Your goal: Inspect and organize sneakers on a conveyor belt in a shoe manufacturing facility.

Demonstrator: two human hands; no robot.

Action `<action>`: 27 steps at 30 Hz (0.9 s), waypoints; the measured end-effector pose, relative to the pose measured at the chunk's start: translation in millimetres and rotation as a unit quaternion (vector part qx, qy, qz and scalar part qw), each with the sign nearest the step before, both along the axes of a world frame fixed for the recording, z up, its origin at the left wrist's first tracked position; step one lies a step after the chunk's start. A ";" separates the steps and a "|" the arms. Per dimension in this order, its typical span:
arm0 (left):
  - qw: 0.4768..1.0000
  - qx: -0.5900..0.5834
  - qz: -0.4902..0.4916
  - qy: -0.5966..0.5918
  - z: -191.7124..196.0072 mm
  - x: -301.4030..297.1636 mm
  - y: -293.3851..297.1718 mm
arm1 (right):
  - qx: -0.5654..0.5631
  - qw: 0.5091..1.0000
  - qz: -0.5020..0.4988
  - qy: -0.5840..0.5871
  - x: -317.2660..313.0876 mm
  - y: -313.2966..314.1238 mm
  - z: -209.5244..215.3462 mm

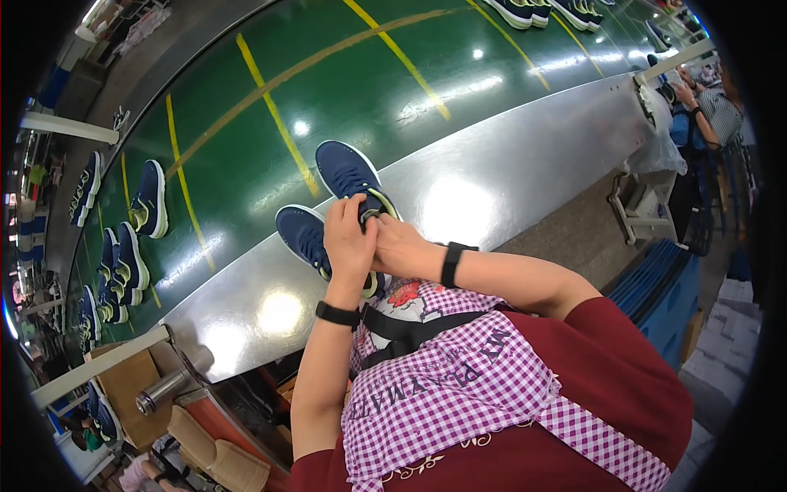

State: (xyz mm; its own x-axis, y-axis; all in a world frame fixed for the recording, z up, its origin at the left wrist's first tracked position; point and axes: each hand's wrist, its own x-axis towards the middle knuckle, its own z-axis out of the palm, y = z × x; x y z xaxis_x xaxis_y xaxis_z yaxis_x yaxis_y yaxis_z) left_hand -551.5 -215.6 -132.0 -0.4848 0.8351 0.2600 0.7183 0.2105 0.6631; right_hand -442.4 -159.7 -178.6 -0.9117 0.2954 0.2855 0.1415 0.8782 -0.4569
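Note:
Two navy sneakers with white soles and lime-green lining lie side by side at the belt's near edge, toes pointing away from me. On the farther-right sneaker (343,166), both hands meet at the tongue and collar. My left hand (348,244) has its fingers bent and closed on the top of the tongue. From the right, my right hand (400,246) pinches at the same opening, its fingertips partly hidden. The nearer-left sneaker (302,232) rests beside my left hand, its heel partly covered by that hand and wrist.
A green conveyor belt (246,148) with yellow lines runs past a metal ledge (525,168). More navy sneakers (150,199) sit on the belt at left, others (518,11) at the far top. A co-worker (711,111) is at right, near blue stacked panels (656,291).

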 end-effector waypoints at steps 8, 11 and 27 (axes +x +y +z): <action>0.972 -0.036 -0.112 0.202 -12.1 -15.4 14.1 | -0.021 0.996 0.059 -0.066 -16.2 12.4 -5.9; 0.951 -0.054 -0.192 0.236 2.1 -19.5 25.9 | -0.077 0.993 0.061 -0.071 -27.8 7.0 -25.3; 0.981 0.035 0.171 -0.089 14.2 -35.7 -86.0 | -0.071 0.975 0.043 -0.205 -24.4 14.7 19.9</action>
